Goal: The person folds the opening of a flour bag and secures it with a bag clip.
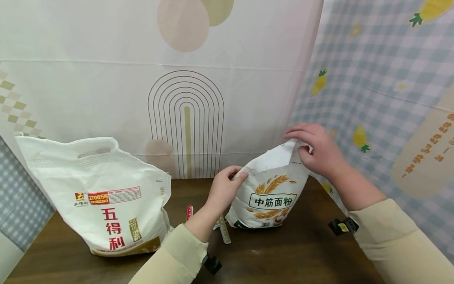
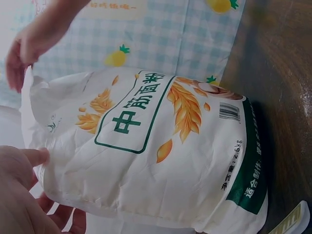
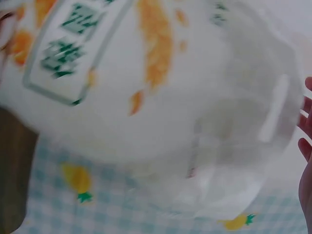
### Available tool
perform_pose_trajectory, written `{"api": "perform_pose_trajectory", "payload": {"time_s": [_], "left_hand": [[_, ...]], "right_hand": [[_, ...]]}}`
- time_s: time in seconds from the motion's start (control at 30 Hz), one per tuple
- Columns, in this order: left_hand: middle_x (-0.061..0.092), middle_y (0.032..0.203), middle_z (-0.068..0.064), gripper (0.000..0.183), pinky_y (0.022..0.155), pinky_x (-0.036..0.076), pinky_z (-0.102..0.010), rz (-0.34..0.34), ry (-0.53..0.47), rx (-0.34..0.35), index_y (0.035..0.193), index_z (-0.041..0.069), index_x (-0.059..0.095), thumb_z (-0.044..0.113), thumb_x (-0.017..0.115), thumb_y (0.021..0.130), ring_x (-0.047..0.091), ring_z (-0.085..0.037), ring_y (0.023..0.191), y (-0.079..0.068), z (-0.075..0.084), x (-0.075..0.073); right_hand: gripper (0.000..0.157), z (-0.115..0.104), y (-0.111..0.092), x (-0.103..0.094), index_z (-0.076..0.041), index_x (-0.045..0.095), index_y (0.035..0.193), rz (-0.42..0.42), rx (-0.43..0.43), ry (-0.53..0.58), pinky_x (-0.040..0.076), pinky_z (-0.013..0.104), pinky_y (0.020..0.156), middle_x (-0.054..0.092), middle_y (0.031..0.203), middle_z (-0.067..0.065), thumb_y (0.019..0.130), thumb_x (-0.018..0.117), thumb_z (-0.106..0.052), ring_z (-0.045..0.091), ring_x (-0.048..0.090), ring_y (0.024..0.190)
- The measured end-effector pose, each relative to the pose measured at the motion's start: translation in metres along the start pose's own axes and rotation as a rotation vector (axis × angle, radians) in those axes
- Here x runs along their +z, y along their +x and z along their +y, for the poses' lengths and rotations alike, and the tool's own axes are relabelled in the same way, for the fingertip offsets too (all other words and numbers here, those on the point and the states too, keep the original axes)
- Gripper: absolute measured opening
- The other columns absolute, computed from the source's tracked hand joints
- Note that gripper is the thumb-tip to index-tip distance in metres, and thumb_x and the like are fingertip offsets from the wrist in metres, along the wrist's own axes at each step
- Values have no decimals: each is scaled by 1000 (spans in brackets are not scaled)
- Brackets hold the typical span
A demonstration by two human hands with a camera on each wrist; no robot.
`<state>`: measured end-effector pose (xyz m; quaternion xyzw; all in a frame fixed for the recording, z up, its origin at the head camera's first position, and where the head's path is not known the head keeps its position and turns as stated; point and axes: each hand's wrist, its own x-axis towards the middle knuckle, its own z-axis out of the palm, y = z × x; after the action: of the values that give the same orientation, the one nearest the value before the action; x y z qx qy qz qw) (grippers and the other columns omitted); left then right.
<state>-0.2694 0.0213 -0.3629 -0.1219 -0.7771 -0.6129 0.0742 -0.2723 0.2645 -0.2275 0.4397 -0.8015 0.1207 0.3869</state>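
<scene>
A white flour bag (image 1: 266, 189) with wheat ears and green lettering stands on the dark brown table (image 1: 283, 260), its top loose and creased. My left hand (image 1: 227, 187) pinches the bag's upper left edge, thumb on the front face and fingers at the edge behind. At the upper right corner is my right hand (image 1: 317, 148), its fingers stretched over the top edge and its thumb beside the corner. The right wrist view shows this hand (image 3: 306, 122) at the bag's edge with its fingers spread apart. The bag (image 2: 136, 136) fills most of the left wrist view.
A larger white flour bag (image 1: 106, 197) with a handle hole and red lettering stands on the left. Between the bags lie a narrow red strip (image 1: 189, 212) with white marks and a pale piece with a green-yellow strip (image 1: 224, 230). Patterned cloths (image 1: 248, 98) hang behind.
</scene>
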Motion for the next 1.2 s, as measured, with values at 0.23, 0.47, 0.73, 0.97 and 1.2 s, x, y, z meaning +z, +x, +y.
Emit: {"api": "perform_pose_trajectory", "payload": {"time_s": [0.23,0.47,0.73,0.97,1.2], "left_hand": [[62,91,9,17,66,48,-29,29,22,19,95,27,68,41,63,86,56,-10,81,-2,0,1],[61,98,10,16,72,49,-29,45,48,32,96,29,68,40,62,86,56,-8,88,-5,2,1],[62,100,10,16,72,50,-29,45,36,8,98,29,68,38,62,87,57,-8,90,-6,1,1],[62,101,9,18,72,50,-29,47,26,1,100,27,68,38,61,88,58,-9,89,-6,-1,2],[63,99,10,19,70,50,-28,39,24,1,100,28,67,40,60,88,58,-8,86,-5,-2,4]], "right_hand": [[25,-13,22,0,-14,68,103,-252,59,-116,39,47,89,63,104,3,82,58,-25,25,56,99],[33,-16,21,7,-21,68,103,-567,152,-272,38,45,94,63,102,-1,80,63,-45,22,56,100],[16,-7,7,15,-17,69,92,-388,16,-233,46,42,71,63,83,-3,81,69,-29,19,59,76],[14,-4,-4,29,-16,68,90,-215,-32,-232,45,40,70,64,79,-3,80,71,-24,20,58,73],[15,-4,-8,31,-15,68,92,-185,-17,-218,45,39,69,64,82,-2,80,71,-23,20,59,74]]}}
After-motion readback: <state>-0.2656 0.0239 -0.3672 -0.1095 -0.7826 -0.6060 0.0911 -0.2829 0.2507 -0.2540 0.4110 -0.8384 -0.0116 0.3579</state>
